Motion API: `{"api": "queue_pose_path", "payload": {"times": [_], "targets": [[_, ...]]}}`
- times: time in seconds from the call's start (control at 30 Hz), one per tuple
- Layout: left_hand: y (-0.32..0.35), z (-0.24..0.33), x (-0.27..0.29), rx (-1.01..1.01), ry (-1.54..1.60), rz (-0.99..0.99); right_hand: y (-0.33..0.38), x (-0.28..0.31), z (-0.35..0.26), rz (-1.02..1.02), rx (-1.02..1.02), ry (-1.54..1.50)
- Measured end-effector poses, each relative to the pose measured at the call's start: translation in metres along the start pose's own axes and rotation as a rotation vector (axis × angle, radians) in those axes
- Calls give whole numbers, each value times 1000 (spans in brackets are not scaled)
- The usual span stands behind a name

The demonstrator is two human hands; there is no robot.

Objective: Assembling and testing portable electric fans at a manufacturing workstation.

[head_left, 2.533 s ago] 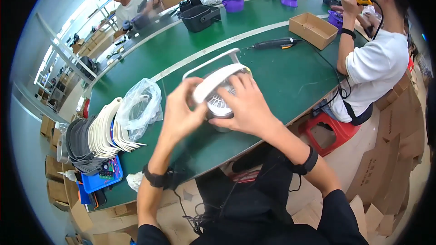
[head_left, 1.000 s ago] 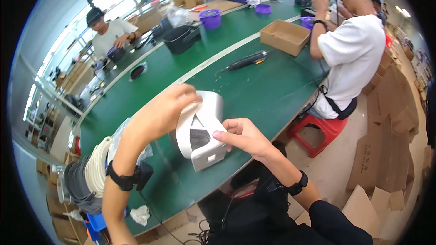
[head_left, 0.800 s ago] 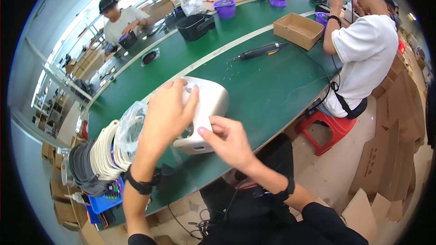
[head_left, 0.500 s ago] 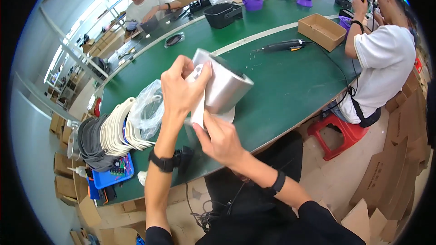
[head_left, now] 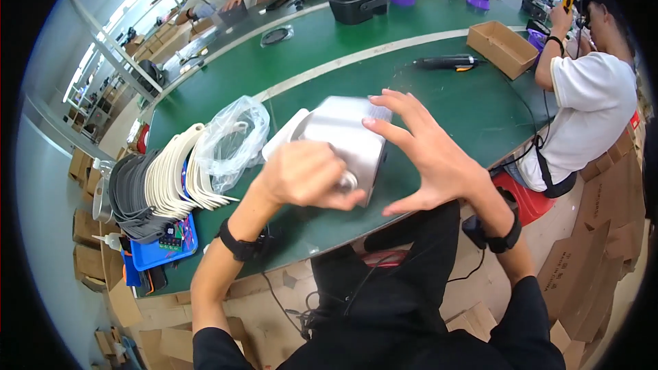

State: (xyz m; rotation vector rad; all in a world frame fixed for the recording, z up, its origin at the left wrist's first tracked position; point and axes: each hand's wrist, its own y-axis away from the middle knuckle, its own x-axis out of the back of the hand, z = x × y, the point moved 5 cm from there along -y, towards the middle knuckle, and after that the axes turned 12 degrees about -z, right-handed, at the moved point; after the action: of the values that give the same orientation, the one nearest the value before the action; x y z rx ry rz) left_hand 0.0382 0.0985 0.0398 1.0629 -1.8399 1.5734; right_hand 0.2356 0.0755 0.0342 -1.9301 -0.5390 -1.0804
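I'm looking down at the white casing [head_left: 346,127], which sits over the near part of the green counter [head_left: 473,113], right in front of me; I can't tell whether it rests there or is held up. My left hand [head_left: 305,175] is curled almost into a fist against its near left side, beside a round metal knob [head_left: 348,181]; blur hides whether the fingers grip anything. My right hand [head_left: 428,154] is spread wide, holding nothing, fingertips at the far right edge, perhaps touching. I judge the casing light and stiff, probably hard plastic, its smooth sheen likely slippery and prone to scuffs. I'd take it by opposite side walls with flat fingers, and avoid hauling on the white handle [head_left: 288,136] at its left, which may swing.
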Motion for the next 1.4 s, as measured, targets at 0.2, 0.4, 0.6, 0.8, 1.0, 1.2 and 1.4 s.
{"api": "queue_pose_path", "payload": {"times": [0.2, 0.4, 0.6, 0.8, 1.0, 1.2, 1.4], "targets": [[14, 32, -8, -93, -26, -93, -55, 1, 9, -120, 223, -295], [45, 24, -16, 290, -28, -197, -104, -52, 11, -577, -138, -53], [45, 35, -11, 535, -113, -313, -105, -55, 23, -419, -360, 9], [48, 45, -19, 632, -182, -337, -108, -53, 27, -451, -428, 17], [33, 35, -34, 730, -116, -328, -105, -46, 56, -470, -365, -67], [3, 5, -74, 710, 28, -206, -89, -14, 97, -447, -465, 7], [-8, 23, -90, 709, -127, -137, -91, -14, 95, -535, -388, -13]]}}
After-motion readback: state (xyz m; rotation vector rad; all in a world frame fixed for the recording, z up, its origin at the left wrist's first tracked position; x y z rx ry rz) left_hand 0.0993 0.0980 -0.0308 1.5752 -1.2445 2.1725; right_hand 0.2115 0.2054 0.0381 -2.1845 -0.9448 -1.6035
